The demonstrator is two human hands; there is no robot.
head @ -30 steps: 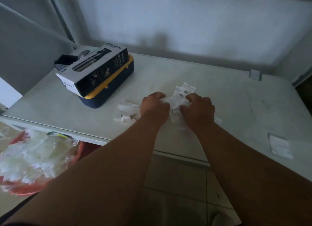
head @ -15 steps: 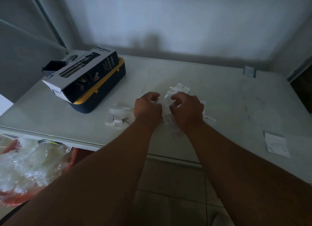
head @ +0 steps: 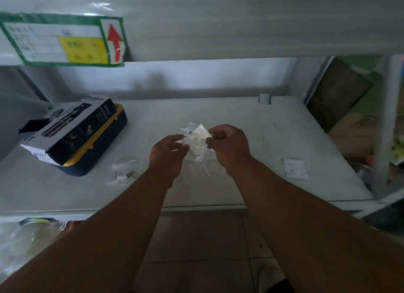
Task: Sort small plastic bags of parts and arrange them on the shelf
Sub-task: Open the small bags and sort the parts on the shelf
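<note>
from the head view i see both forearms reaching forward over the pale shelf (head: 273, 139), wrists slightly raised so the hands sit just above its surface. my left hand (head: 168, 153) is turned inward with the fingers curled and the thumb meeting them on the left edge of a bunch of small clear plastic bags (head: 196, 137). my right hand (head: 229, 148) mirrors it, knuckles up, fingertips pinching the right edge of the same bunch. so both hands are closed on the bags, holding them between them above the middle of the shelf. a few bags of the bunch hang down toward the shelf below the hands; blur keeps me from telling whether they touch it. another small bag with dark parts (head: 123, 172) lies flat on the shelf, to the left of my left wrist and apart from it. a dark box on a blue and yellow case (head: 74, 137) sits at the far left. a white slip (head: 295, 168) lies to the right.
</note>
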